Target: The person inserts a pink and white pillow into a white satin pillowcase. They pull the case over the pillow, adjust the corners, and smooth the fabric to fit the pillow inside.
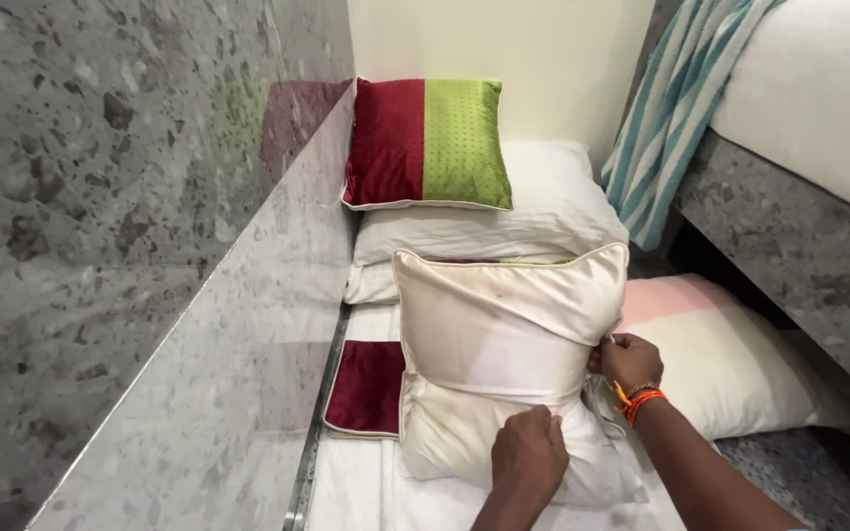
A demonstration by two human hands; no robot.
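Note:
A cream cushion (489, 334) stands in front of me with its cover turned inside out and pulled partway down over the white insert. My left hand (528, 454) grips the lower edge of the cover at the cushion's middle. My right hand (628, 360), with an orange thread band at the wrist, pinches the cover's right edge. A dark red cushion cover (366, 388) lies flat to the left, partly under the cushion.
A red and green cushion (428, 143) leans on white pillows (543, 211) at the back. A pink and white pillow (730, 359) lies at the right. A grey stone ledge (199, 374) runs along the left. A striped towel (666, 108) hangs at the upper right.

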